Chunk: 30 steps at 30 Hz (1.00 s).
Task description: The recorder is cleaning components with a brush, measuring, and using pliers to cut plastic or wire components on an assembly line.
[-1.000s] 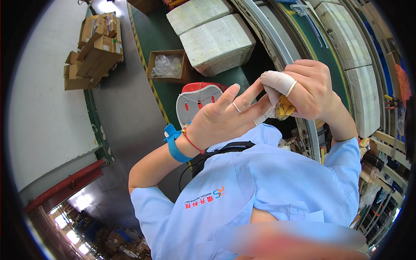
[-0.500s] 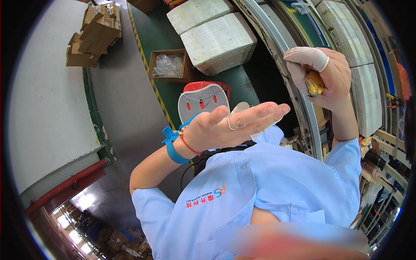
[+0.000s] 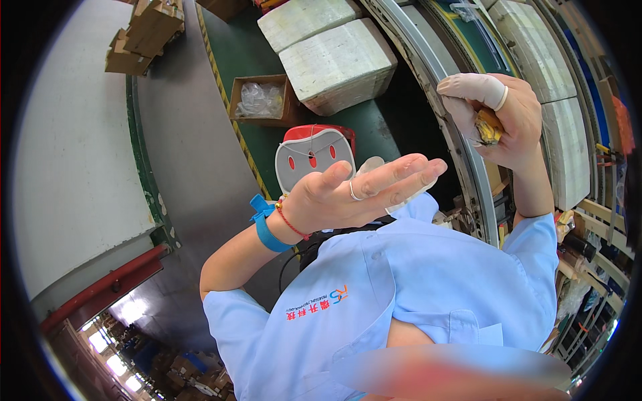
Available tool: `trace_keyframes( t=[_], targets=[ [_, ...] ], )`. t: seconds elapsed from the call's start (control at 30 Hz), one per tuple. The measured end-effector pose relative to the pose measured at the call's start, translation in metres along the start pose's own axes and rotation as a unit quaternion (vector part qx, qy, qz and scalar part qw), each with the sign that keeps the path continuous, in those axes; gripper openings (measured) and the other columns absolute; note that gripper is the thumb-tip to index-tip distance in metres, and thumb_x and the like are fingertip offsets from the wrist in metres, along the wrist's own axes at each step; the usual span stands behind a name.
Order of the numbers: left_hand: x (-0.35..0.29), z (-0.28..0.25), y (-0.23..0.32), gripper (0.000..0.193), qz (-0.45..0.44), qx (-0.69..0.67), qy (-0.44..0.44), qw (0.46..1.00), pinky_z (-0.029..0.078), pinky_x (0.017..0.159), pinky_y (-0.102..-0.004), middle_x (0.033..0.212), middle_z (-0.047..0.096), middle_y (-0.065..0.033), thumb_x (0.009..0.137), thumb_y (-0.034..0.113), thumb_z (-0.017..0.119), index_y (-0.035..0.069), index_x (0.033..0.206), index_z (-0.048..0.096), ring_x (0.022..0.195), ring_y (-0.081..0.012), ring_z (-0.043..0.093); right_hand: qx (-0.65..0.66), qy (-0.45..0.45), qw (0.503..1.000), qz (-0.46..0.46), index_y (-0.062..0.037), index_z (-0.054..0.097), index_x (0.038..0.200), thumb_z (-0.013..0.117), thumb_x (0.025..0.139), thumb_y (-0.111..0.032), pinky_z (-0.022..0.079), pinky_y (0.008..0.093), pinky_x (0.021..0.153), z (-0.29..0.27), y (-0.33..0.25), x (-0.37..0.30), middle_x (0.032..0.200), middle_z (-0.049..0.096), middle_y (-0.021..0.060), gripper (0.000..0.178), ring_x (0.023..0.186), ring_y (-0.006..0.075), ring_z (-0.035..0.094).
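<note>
My left hand point(image 3: 364, 190) is held flat in front of my chest, its fingers stretched out and nothing in it. A blue strap point(image 3: 273, 235) and a red beaded bracelet point(image 3: 286, 220) are round that wrist, and a ring is on one finger. Farther right, my right hand point(image 3: 511, 117) is raised by the metal rail. White finger cots point(image 3: 475, 87) cover its thumb and forefinger. The fingers curl round a small yellow-orange piece point(image 3: 489, 127) with a greyish end; most of it is hidden in the palm, so its kind does not show.
A grey and red chair point(image 3: 314, 157) stands beyond my left hand. Farther off are a cardboard box point(image 3: 257, 120) holding clear plastic bags and large white foam boxes point(image 3: 341, 63). The metal rail point(image 3: 435, 67) runs along the right. Stacked cartons point(image 3: 150, 33) are at the upper left.
The stacked cartons at the upper left have moved upward, partly out of the picture. The yellow-orange piece has turned slightly in my right hand. My left hand is nearly unmoved.
</note>
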State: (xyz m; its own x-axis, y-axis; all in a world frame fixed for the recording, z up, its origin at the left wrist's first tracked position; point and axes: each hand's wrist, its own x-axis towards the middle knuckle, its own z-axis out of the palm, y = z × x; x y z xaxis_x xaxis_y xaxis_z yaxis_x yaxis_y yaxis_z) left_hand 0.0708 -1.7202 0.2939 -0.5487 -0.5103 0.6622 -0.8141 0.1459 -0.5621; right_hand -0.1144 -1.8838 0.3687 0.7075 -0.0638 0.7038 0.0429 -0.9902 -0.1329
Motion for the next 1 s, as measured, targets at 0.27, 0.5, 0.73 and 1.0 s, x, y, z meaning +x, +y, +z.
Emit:
trace_keyframes(
  t=[0.27, 0.5, 0.73, 1.0],
  targets=[
    [0.013, 0.01, -0.014, 0.043, -0.008, -0.022, -0.007, 1.0, 0.01, 0.112, -0.0445, 0.134, 0.05, 0.016, 0.091, 0.038, 0.041, 0.031, 0.131, 0.054, 0.13, 0.0017, 0.035, 0.152, -0.05, 0.987, -0.005, 0.0088, 0.065, 0.104, 0.07, 0.069, -0.004, 0.035, 0.0265, 0.043, -0.004, -0.012, 0.017, 0.076, 0.067, 0.0112, 0.037, 0.046, 0.0146, 0.051],
    [0.014, 0.041, -0.039, 0.042, -0.011, -0.045, -0.034, 0.998, 0.009, 0.111, -0.0458, 0.134, 0.05, 0.0167, 0.091, 0.037, 0.04, 0.031, 0.13, 0.055, 0.129, 0.0021, 0.036, 0.089, -0.083, 0.993, 0.009, -0.0037, 0.062, 0.123, 0.076, 0.056, -0.023, 0.037, 0.0272, 0.04, 0.02, 0.007, 0.033, 0.059, 0.057, 0.0006, 0.071, 0.045, 0.0154, 0.051],
    [0.024, 0.107, -0.138, 0.042, -0.011, -0.045, -0.037, 0.998, 0.005, 0.113, -0.0488, 0.137, 0.048, 0.0163, 0.091, 0.033, 0.039, 0.03, 0.13, 0.054, 0.132, 0.0, 0.034, 0.083, -0.081, 0.993, -0.025, 0.0047, 0.061, 0.118, 0.074, 0.066, -0.027, 0.033, 0.0273, 0.04, 0.051, 0.078, 0.118, 0.057, 0.052, 0.0006, 0.063, 0.043, 0.0143, 0.046],
    [0.026, 0.111, -0.159, 0.044, -0.017, -0.032, -0.031, 0.999, -0.001, 0.114, -0.0516, 0.145, 0.04, 0.015, 0.092, 0.03, 0.038, 0.03, 0.134, 0.051, 0.137, -0.0026, 0.03, 0.234, -0.084, 0.964, 0.091, 0.0134, 0.051, 0.122, 0.075, 0.079, -0.026, 0.036, 0.0266, 0.046, 0.037, 0.091, 0.131, 0.054, 0.048, -0.0016, 0.063, 0.045, 0.0115, 0.047]
  ],
)
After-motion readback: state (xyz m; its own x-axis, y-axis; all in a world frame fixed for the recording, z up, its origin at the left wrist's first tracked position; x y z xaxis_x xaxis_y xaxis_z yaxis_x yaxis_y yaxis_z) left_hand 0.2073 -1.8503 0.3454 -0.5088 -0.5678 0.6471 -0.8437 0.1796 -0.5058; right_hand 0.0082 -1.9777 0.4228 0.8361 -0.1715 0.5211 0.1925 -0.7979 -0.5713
